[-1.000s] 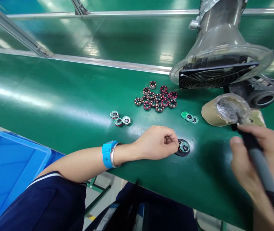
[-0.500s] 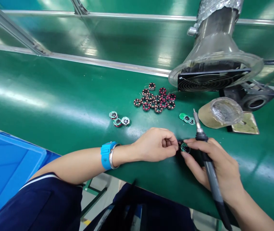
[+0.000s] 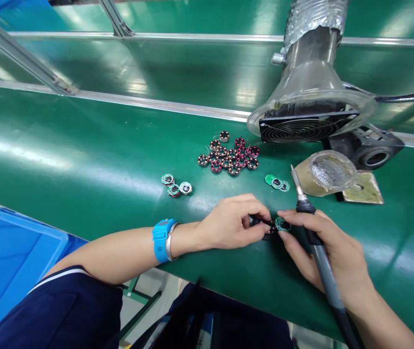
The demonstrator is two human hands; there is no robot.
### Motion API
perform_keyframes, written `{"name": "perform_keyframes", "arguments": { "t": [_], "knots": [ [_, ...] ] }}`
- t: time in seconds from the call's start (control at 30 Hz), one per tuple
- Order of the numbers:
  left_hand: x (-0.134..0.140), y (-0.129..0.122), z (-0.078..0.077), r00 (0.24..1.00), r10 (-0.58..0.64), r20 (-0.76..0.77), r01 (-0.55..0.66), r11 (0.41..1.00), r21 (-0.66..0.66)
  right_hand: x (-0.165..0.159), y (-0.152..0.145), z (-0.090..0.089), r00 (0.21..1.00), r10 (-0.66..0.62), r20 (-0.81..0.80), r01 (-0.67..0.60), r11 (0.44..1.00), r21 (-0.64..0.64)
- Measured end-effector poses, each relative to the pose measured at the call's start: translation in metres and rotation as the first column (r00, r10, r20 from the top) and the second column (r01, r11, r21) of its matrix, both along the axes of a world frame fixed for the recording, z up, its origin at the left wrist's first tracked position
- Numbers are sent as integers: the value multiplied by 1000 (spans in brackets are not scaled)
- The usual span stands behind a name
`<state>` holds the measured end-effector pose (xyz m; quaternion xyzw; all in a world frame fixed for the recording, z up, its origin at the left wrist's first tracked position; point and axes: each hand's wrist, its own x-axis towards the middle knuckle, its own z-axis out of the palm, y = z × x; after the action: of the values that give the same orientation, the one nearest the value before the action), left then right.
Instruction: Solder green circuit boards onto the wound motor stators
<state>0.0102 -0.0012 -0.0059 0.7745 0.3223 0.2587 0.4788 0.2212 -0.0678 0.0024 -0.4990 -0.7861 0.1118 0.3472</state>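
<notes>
My left hand (image 3: pixel 234 222) is closed on a small wound motor stator (image 3: pixel 270 228), whose copper windings show past my fingertips. Close by on its right, a small round green circuit board (image 3: pixel 282 224) is pinched between thumb and index finger of my right hand (image 3: pixel 332 252). That same hand also carries a soldering iron (image 3: pixel 319 257), its handle lying across the palm and its tip pointing up and away from me. Whether board and stator touch is hard to make out. Beyond my hands, several wound stators (image 3: pixel 232 154) lie in a cluster on the green bench.
Stators topped with circuit boards (image 3: pixel 173 190) sit to the left. Loose round boards (image 3: pixel 276 182) overlap near the iron's tip. A fume extractor hood (image 3: pixel 309 104) with a fan, a tan cup (image 3: pixel 328 172) and a yellowish pad (image 3: pixel 365 189) stand at right. A blue bin (image 3: pixel 18 271) is at left.
My left hand has opened a little and the stator shows more clearly. The board in my right hand shows more fully beside it. The whole view has shifted slightly.
</notes>
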Motion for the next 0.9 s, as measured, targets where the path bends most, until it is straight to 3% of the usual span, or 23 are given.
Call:
{"name": "perform_keyframes", "arguments": {
  "t": [0.3, 0.53, 0.77, 0.9],
  "knots": [
    [4, -2, 2, 999, 38, 1, -38, 997, 63, -4, -3, -6, 996, -25, -84, 19, 998, -65],
    [-4, 5, 2, 999, -32, -12, 28, 980, -199, -16, -2, -9, 992, -88, -88, 74, 986, -148],
    [-8, 5, -3, 993, -110, 46, 102, 985, 142, -13, -1, -11, 995, -75, -70, 64, 988, -143],
    [-9, 5, 0, 994, -110, 23, 105, 981, 165, -1, 3, -12, 992, 73, -106, -91, 982, -169]
  ]
}}
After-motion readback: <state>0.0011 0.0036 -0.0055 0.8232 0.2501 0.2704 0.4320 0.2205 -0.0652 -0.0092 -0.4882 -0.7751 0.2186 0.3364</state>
